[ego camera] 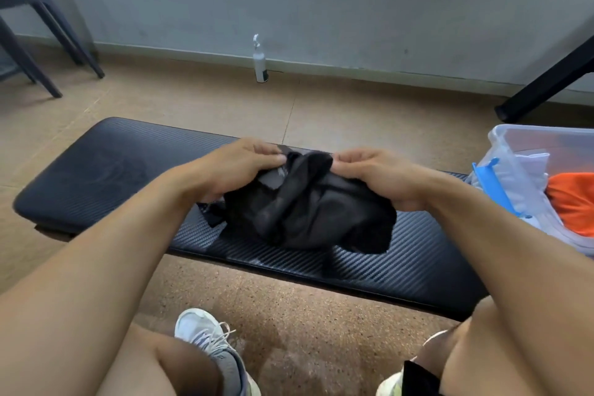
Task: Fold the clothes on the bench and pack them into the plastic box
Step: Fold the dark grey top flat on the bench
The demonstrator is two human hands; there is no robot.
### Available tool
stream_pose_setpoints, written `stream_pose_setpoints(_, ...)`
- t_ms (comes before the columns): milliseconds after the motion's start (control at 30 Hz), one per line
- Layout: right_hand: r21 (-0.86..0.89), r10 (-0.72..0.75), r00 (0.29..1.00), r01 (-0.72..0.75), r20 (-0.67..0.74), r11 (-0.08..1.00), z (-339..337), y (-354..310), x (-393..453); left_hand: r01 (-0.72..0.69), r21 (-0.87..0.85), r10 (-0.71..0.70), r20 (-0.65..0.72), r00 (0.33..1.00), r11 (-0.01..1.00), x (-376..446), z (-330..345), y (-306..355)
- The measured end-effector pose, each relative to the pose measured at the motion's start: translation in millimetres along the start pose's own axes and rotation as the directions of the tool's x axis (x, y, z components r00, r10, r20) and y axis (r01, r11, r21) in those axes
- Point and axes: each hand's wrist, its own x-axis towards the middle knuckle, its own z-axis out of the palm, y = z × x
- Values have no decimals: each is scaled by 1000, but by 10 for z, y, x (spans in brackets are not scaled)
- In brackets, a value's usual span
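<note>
While the crumpled black thin-fabric garment (305, 202) is sagging onto the black ribbed padded bench (96, 164), the left hand (238, 167) and right hand (376, 177) are pinching its top edge, fingers curled on cloth. It is probably handling light and limp, best gripped at corners or seams. The clear plastic box (501, 138) is waiting just to the right.

At the centre of the frame you have a black garment (308, 202) of thin, matt, crumpled cloth. The surface (106, 164) under it is black padding with a ribbed, carbon-weave finish that takes a slight sheen. At the right edge, your plastic box (514, 138) is clear and glossy, with a blue plastic clip (491, 183); in it lies orange cloth (572, 202), matt. The floor (289, 305) looks like speckled, rough cork. At top centre stands a white plastic bottle (259, 61).
</note>
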Motion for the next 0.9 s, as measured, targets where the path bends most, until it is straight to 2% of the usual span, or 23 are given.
stream_pose_setpoints(33, -3, 79, 994, -79, 69, 997, -13, 17, -35, 92, 3, -91, 106, 990, 996, -18, -13, -16)
stream_pose_setpoints(100, 12, 184, 959, -191, 214, 982, -56, 4, -111, 229, -2, -217, 306, 927, 973, -75, -34, 6)
stream_pose_setpoints(167, 41, 213, 929, -236, 302, 971, -75, -40, -188, 293, -30, -250, 442, 861, 956, -140, -20, 67)
stream_pose_setpoints(233, 84, 181, 933, -217, 312, 973, -69, -57, -198, 294, -86, -218, 484, 848, 952, -147, 22, 107)
stream_pose_setpoints(267, 97, 157, 943, -193, 293, 976, -53, -54, -183, 268, -95, -201, 441, 875, 959, -120, 45, 107)
stream_pose_setpoints(300, 104, 136, 959, -166, 248, 981, -55, -33, -149, 212, -77, -174, 340, 924, 974, -73, 65, 81)
stream_pose_setpoints(367, 100, 121, 990, -128, 73, 987, -82, 9, -67, 46, 124, -54, 61, 997, 991, 23, 84, 19)
stream_pose_setpoints(400, 65, 102, 994, -100, -40, 993, -109, 41, -29, -9, 244, 20, -43, 999, 970, 49, 92, -2)
stream_pose_setpoints(433, 1, 62, 986, -63, -152, 998, -150, 87, 14, -39, 311, 76, -109, 991, 950, 79, 90, -31)
stream_pose_setpoints(467, -66, 11, 968, -28, -250, 997, -180, 113, 46, -45, 308, 94, -145, 985, 950, 98, 79, -58)
stream_pose_setpoints(567, -229, -127, 903, 33, -410, 973, -261, 171, 140, -33, 189, 67, -176, 982, 981, 142, 20, -125)
stream_pose_setpoints(633, -352, -187, 888, 30, -421, 935, -283, 165, 179, -34, 153, 57, -148, 987, 988, 151, -14, -115)
stream_pose_setpoints(700, -457, -177, 905, -22, -388, 889, -290, 117, 153, -20, 45, 24, -111, 994, 999, 147, -17, -78)
stream_pose_setpoints(800, -607, 59, 974, -183, -219, 773, -269, 60, 4, -32, -64, 25, -106, 994, 997, 135, 3, -25)
stream_pose_setpoints(867, -694, 246, 966, -228, -75, 683, -240, 54, -92, -43, -108, 33, -88, 996, 993, 144, 6, -16)
stream_pose_setpoints(900, -703, 289, 957, -220, -22, 677, -224, 57, -122, -34, -126, 26, -60, 998, 991, 144, 13, -12)
